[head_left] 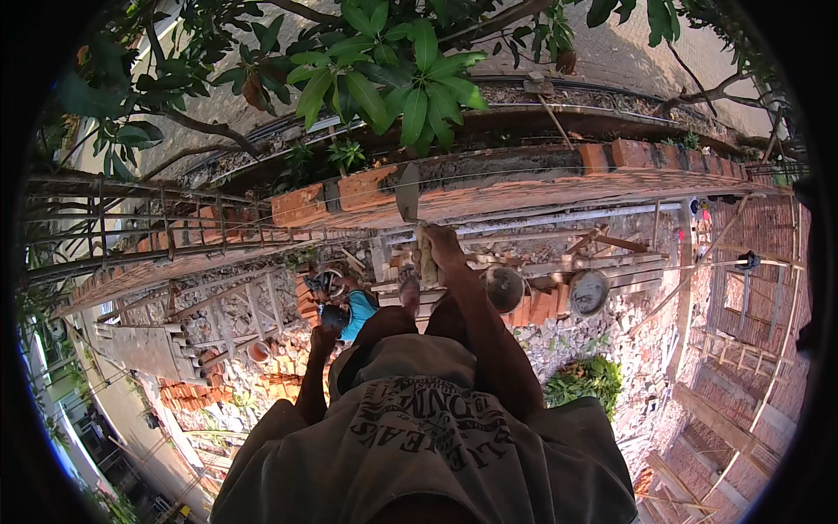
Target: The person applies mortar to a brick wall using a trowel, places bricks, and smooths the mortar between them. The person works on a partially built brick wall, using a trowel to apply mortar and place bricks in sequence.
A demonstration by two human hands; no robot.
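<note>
Right hand (434, 247) closed around a trowel (408, 194) whose blade pointed at the brick wall (489, 188), left hand (321, 339) hung low, grip unclear, mortar pans (590, 292) on the plank scaffold (628, 262)

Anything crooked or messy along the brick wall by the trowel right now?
Nothing clearly off. The right hand holds the trowel over the top course of the brick wall, which follows the string line. Broken bricks and rubble lie scattered on the ground below.
</note>
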